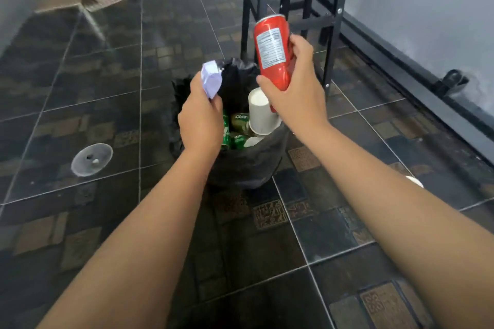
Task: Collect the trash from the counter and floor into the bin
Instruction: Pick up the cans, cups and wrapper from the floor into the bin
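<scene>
Glossy tiles (80,104); hands (200,117) (294,93) grip crinkled wrapper (211,79), cylindrical can (272,51).

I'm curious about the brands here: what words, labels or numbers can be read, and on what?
None can be read.
Red can: white label panel of fine print, too small and blurred.
Green cans in the bin: white lettering, blurred.
Crumpled purple wrapper: no text visible.

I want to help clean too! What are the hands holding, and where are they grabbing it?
Right hand holds a red metal can around its lower body; left hand pinches a crumpled pale purple wrapper by its bottom.
</scene>
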The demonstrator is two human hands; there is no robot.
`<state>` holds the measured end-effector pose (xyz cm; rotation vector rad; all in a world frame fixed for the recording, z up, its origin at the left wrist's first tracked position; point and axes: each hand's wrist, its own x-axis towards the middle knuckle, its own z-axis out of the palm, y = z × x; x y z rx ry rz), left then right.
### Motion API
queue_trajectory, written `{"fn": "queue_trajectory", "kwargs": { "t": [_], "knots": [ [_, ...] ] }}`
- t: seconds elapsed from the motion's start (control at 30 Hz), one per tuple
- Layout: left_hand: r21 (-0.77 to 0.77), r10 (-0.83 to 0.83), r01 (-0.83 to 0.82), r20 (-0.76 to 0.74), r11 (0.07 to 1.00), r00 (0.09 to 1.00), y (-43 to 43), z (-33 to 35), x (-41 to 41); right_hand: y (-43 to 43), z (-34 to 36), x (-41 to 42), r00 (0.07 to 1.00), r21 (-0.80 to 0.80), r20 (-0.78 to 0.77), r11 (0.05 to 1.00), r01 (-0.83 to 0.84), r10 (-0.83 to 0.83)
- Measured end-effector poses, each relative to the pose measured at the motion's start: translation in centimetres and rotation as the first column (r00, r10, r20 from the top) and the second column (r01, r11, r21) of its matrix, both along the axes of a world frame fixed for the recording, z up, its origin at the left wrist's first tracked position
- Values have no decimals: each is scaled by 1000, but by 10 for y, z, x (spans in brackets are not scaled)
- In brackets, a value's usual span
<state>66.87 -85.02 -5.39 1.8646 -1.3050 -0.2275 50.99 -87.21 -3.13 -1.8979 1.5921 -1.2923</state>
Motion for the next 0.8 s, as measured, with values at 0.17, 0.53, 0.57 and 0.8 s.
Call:
{"fn": "queue_trajectory", "kwargs": {
  "t": [0.17, 0.53, 0.57, 0.8],
  "knots": [
    [262, -84, 8, 280, 965, 956, -10, -29, 41, -17, -13, 56, 967, 133, -234, 989, -67, 97],
    [241, -111, 22, 362, 970, 925, -18, -48, 62, -28, -32, 49, 914, 156, -389, 969, 190, -116],
    [247, -90, 5, 335, 969, 938, -19, -49, 64, -31, -36, 42, 903, 164, -412, 964, 208, -124],
    [355, 64, -48, -33, 933, 997, -24, -51, 71, -35, -67, -1, 947, 408, -299, 881, 239, -118]
  ]
}}
